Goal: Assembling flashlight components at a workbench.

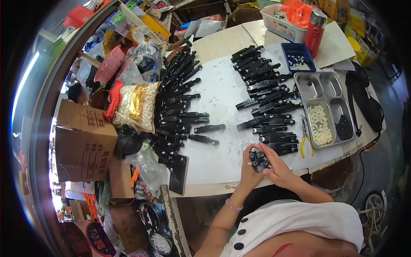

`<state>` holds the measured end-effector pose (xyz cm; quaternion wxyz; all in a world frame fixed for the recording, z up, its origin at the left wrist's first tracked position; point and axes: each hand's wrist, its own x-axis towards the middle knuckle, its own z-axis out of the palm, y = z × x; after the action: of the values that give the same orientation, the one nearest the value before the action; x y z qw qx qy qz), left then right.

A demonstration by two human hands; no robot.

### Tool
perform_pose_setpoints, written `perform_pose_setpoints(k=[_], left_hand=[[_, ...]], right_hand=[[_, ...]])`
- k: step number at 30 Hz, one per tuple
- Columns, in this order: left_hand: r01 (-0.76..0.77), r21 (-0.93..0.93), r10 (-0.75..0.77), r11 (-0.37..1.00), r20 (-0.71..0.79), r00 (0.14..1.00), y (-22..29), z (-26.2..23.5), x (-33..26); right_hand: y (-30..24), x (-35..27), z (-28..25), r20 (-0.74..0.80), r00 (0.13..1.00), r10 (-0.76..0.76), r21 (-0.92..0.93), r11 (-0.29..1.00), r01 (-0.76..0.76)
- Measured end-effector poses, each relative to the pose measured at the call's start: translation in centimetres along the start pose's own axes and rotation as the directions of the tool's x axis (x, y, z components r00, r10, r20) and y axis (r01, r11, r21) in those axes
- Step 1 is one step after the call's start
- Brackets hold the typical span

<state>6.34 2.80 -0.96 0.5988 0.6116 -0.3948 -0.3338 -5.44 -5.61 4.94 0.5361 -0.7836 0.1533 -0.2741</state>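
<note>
A bundle of several black elongated plastic parts [258, 161], round ends facing up, is cupped between my two hands at the table's front edge. My left hand [248, 170] wraps its left side, and my right hand [277, 168] closes round the right side. Just beyond my hands, a column of similar black parts [274, 115] runs away from me in overlapping rows. Another heap of black parts [175, 98] lines the left side, with two single pieces [209, 128] lying apart from it. The kind of part is too small to tell.
To the right are yellow-handled pliers [304, 143], a metal compartment tray [299, 81] with cream and black pieces, and a blue bin [285, 53]. A red flask [315, 34] stands behind. At left sit a phone [179, 175], a bag of white pieces [137, 107] and a cardboard box [83, 145].
</note>
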Motion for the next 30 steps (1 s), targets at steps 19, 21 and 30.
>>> perform_pose_setpoints(k=[19,21,30], left_hand=[[-0.176,-0.007,0.16,0.984,-0.385,0.909,1.5,2.1,0.2],[-0.212,0.19,0.263,0.959,-0.304,0.916,3.7,1.0,0.0],[-0.168,0.291,0.228,0.942,-0.187,0.956,3.7,0.7,-1.1]], right_hand=[[-3.0,-2.0,-4.4,-0.075,0.977,-0.2,-0.486,0.863,0.14],[-3.4,-2.0,-9.9,-0.242,0.927,-0.286,-0.571,0.814,0.102],[3.0,-7.3,-25.8,-0.495,0.869,-0.022,-0.802,0.396,-0.447]])
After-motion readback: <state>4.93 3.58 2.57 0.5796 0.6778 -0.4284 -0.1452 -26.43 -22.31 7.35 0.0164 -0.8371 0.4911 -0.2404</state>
